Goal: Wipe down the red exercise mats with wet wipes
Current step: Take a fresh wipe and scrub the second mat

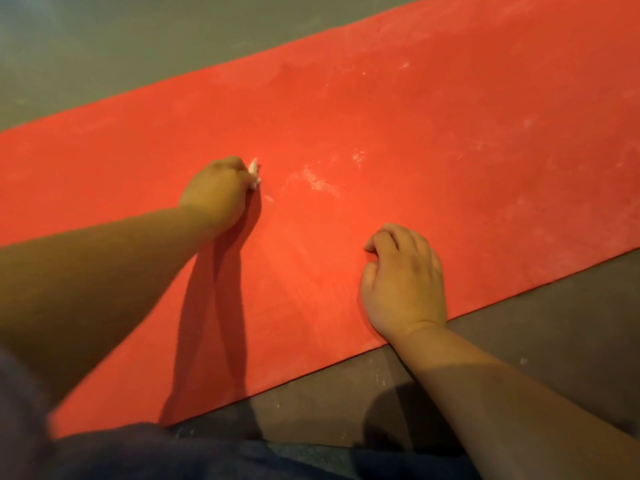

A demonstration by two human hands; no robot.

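Note:
A long red exercise mat lies flat on the floor and runs diagonally across the view from lower left to upper right. My left hand grips a bunched white wet wipe and holds it down on the mat near its middle; only a small part of the wipe shows past my fingers. My right hand rests on the mat close to its near edge, fingers loosely curled, holding nothing. Whitish dusty smears mark the mat just right of the wipe.
Grey-brown floor borders the mat on the near side, and more floor lies beyond the far edge. Small white specks dot the near floor. My dark clothing fills the bottom of the view.

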